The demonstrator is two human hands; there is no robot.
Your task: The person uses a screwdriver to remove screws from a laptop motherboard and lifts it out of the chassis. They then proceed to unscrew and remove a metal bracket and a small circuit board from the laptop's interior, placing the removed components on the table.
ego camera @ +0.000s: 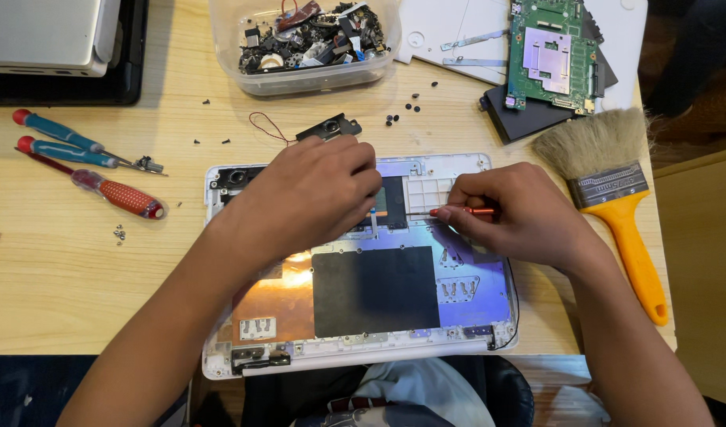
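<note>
Pale matt wooden bench [62,285], white plastic laptop shell [220,360] lined with glossy iridescent metal foil [473,304], matt black rectangular pad [375,291], clear plastic tub [299,79], green glossy circuit board [552,51], yellow smooth plastic-handled brush [635,253] with coarse tan bristles and metal ferrule

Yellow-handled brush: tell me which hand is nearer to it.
Right. The right hand, holding a small red screwdriver, sits just left of the yellow-handled brush; the left hand lies farther left over the opened laptop shell.
</note>
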